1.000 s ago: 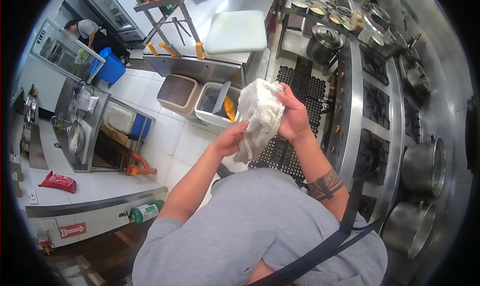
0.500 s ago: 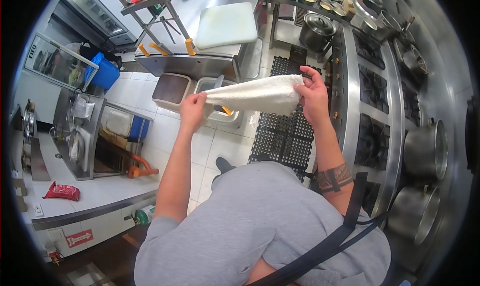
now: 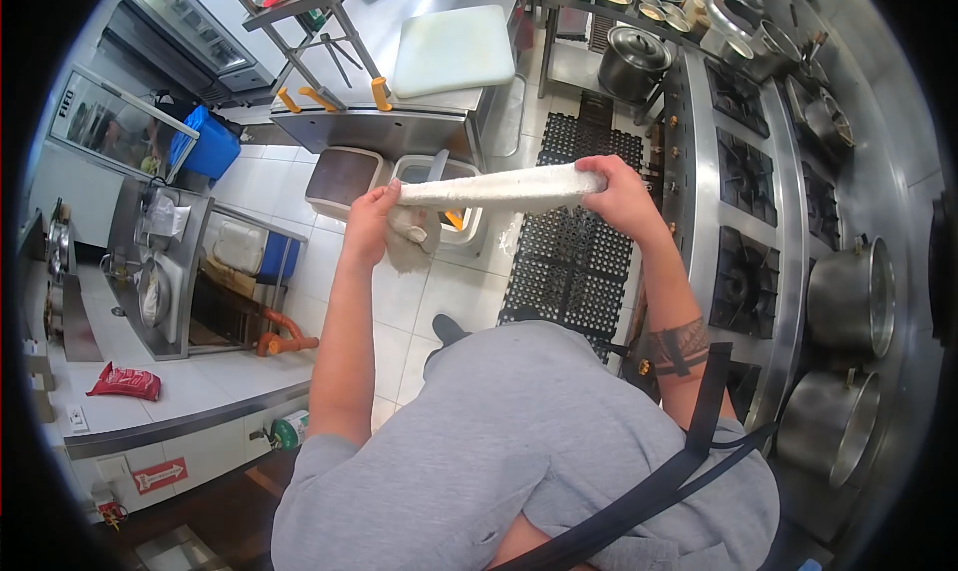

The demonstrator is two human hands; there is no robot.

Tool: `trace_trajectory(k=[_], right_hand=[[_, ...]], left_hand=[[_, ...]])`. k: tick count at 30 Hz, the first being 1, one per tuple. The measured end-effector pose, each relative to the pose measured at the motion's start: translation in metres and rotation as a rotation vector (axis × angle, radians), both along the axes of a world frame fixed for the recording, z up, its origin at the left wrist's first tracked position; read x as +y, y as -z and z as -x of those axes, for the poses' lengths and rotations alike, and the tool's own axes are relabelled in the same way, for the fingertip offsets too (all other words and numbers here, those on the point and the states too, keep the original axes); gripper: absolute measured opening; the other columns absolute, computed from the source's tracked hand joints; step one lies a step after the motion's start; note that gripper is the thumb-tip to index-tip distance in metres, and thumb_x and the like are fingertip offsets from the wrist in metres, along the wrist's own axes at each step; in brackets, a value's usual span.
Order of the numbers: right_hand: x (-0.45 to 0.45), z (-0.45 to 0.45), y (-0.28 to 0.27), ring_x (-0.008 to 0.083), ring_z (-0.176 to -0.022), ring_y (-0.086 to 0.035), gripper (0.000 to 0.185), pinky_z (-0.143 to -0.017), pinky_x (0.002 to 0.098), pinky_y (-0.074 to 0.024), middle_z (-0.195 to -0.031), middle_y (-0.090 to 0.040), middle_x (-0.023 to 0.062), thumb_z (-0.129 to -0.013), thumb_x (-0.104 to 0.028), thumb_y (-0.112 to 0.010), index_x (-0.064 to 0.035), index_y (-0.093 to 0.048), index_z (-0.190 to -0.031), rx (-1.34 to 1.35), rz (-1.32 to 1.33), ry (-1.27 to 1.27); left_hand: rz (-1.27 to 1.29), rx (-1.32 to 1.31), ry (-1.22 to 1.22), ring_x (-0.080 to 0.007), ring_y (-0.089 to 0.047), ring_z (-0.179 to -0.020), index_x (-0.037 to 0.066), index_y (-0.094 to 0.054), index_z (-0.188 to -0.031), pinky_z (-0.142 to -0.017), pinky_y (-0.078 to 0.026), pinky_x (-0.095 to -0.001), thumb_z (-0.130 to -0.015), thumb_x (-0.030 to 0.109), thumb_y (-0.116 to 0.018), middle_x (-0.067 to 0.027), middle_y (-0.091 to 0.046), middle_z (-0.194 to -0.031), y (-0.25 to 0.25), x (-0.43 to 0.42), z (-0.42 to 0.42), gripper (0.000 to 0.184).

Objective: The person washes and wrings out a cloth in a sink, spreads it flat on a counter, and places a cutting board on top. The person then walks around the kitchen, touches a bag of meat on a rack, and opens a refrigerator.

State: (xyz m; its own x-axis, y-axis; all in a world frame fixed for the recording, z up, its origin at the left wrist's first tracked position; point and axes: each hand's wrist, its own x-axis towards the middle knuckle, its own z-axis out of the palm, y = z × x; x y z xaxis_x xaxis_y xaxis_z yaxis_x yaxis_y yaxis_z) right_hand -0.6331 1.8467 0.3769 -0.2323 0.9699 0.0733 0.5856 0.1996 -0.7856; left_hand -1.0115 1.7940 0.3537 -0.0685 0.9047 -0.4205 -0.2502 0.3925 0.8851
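A white cloth (image 3: pixel 499 188) is stretched between my two hands in front of me, drawn into a long narrow strip. My left hand (image 3: pixel 371 227) pinches its left end, and a loose, dirtier-looking part of it hangs below the fingers. The right end is in my right hand (image 3: pixel 621 198), whose fingers are closed over it. Beyond the cloth stands a light-rimmed tub (image 3: pixel 469 234) holding a knife (image 3: pixel 437 166) and something with a yellow part, partly covered by the cloth. Left of it is a second tub (image 3: pixel 344 179) with a dark inside.
A white cutting board (image 3: pixel 454 50) lies on the steel table (image 3: pixel 399 132) ahead. To my right runs a stove (image 3: pixel 746 177) with large pots (image 3: pixel 848 296) beside it. Underfoot ahead lies a black rubber mat (image 3: pixel 569 242). A counter with a red packet (image 3: pixel 125 381) is at left.
The cloth has gone from a wide, flared shape to a narrow, taut strip. My right hand has closed over its end and moved slightly lower; my left hand has shifted a little left.
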Motion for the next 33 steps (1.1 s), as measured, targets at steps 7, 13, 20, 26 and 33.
trace_trajectory(k=[7,13,20,26,33], right_hand=[[-0.009,-0.004,-0.019,0.0354,-0.097,-0.059,0.02,-0.091,0.0389,-0.0481,-0.112,-0.058,0.0167,-0.074,0.0,-0.063,0.0001,-0.068,-0.094,-0.173,-0.094,-0.078],[-0.002,-0.011,-0.033,0.0325,-0.094,-0.061,0.016,-0.084,0.0387,-0.0492,-0.102,-0.063,0.0139,-0.078,-0.006,-0.062,-0.0012,-0.067,-0.093,-0.259,-0.251,-0.225],[-0.007,-0.015,-0.062,0.0315,-0.088,-0.065,0.019,-0.081,0.0375,-0.0513,-0.092,-0.067,0.0132,-0.081,-0.005,-0.062,-0.0017,-0.067,-0.099,-0.283,-0.255,-0.238],[-0.017,-0.013,-0.098,0.0291,-0.085,-0.065,0.016,-0.077,0.0352,-0.0517,-0.09,-0.066,0.0125,-0.082,-0.003,-0.062,-0.0024,-0.068,-0.098,-0.083,-0.245,-0.259],[-0.014,-0.032,-0.098,0.0214,-0.082,-0.066,0.018,-0.076,0.0323,-0.0519,-0.092,-0.067,0.011,-0.084,-0.003,-0.063,-0.002,-0.068,-0.101,0.007,-0.196,-0.136]], left_hand=[[-0.351,-0.028,0.126,-0.0109,-0.061,-0.089,0.008,-0.06,-0.091,-0.078,-0.052,-0.0281,-0.087,0.01,-0.07,-0.0009,-0.063,-0.094,0.004,-0.005,0.022,0.011],[-0.403,0.674,0.385,-0.0191,-0.059,-0.1,0.007,-0.068,-0.113,-0.089,-0.046,-0.0316,-0.081,0.014,-0.074,-0.0052,-0.061,-0.1,0.014,-0.006,-0.011,0.033],[-0.352,1.012,0.395,-0.0301,-0.057,-0.11,0.011,-0.065,-0.119,-0.095,-0.047,-0.038,-0.079,0.023,-0.076,-0.0116,-0.056,-0.117,0.049,-0.022,-0.07,0.044],[-0.464,0.87,0.375,-0.0265,-0.059,-0.112,0.011,-0.063,-0.124,-0.094,-0.047,-0.0361,-0.078,0.024,-0.077,-0.011,-0.06,-0.123,0.036,-0.011,-0.094,0.05],[-0.262,0.751,0.468,-0.0157,-0.065,-0.099,0.01,-0.066,-0.122,-0.089,-0.049,-0.0293,-0.091,0.018,-0.065,-0.0102,-0.069,-0.113,0.039,0.014,-0.066,0.032]])
